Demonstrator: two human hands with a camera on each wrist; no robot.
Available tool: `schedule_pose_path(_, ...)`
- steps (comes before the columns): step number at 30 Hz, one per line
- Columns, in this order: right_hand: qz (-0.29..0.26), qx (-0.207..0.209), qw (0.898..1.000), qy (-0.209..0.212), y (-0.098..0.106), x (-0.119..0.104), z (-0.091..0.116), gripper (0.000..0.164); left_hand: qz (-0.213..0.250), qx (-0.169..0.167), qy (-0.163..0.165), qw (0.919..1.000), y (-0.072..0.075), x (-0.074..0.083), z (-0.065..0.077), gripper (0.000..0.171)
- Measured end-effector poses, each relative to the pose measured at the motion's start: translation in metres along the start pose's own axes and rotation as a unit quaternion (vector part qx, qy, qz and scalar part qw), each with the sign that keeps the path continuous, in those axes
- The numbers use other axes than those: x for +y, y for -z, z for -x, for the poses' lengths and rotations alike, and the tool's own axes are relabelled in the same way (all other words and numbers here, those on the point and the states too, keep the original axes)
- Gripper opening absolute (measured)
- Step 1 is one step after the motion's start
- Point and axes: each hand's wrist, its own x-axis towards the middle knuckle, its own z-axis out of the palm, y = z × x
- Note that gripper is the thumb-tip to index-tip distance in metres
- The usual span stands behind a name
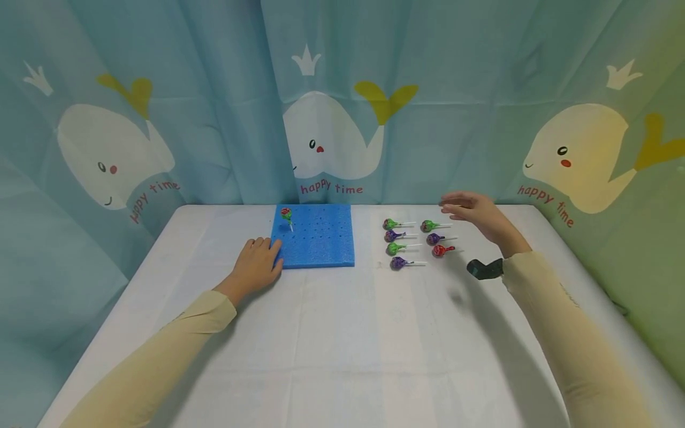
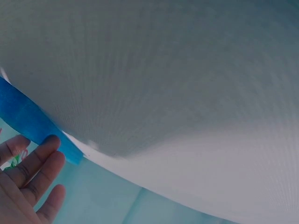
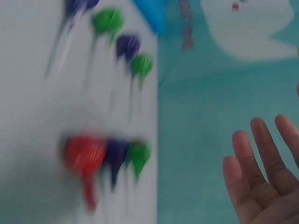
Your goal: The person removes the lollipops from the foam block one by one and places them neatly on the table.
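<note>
My left hand (image 1: pixel 255 264) rests at the left edge of a blue foam board (image 1: pixel 321 252) dotted with small holes. In the left wrist view its loosely bent fingers (image 2: pixel 44 175) lie along the board's edge. One red-and-green lollipop (image 1: pixel 286 214) stands upright by its stick in the board's upper left part. My right hand (image 1: pixel 478 217) hovers just right of the loose lollipops, holding nothing. The right wrist view shows its fingers (image 3: pixel 261 154) extended and apart. Nearest to it lie a green lollipop (image 1: pixel 428 226), a purple lollipop (image 1: pixel 434 239) and a red lollipop (image 1: pixel 440 251).
Left of those, a second column holds green and purple lollipops (image 1: pixel 395 248), sticks pointing right. All lie on a white-covered table (image 1: pixel 332 345). A blue curtain (image 1: pixel 455 71) with whale prints hangs behind it. A dark wrist mount (image 1: pixel 484 269) juts from the right sleeve.
</note>
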Motion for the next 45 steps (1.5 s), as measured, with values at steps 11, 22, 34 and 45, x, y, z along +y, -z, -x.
schedule_pose_path(11,-0.074,-0.071,0.991,0.090,-0.081,-0.058,-0.047,0.050,0.004,-0.012,0.009,0.9999,0.003,0.000,0.001,0.033)
schedule_pose_path(22,-0.137,-0.118,0.981,0.075,-0.161,-0.085,-0.080,0.049,-0.001,-0.008,0.002,1.0000,0.003,0.001,-0.001,0.029)
schedule_pose_path(34,-0.154,-0.111,0.982,0.023,-0.220,-0.086,-0.112,0.051,-0.012,-0.025,0.007,0.9996,0.001,-0.001,-0.002,0.035)
schedule_pose_path(45,-0.198,-0.125,0.972,-0.003,-0.252,-0.090,-0.130,0.051,-0.007,-0.044,0.017,0.9989,0.001,0.000,-0.003,0.042)
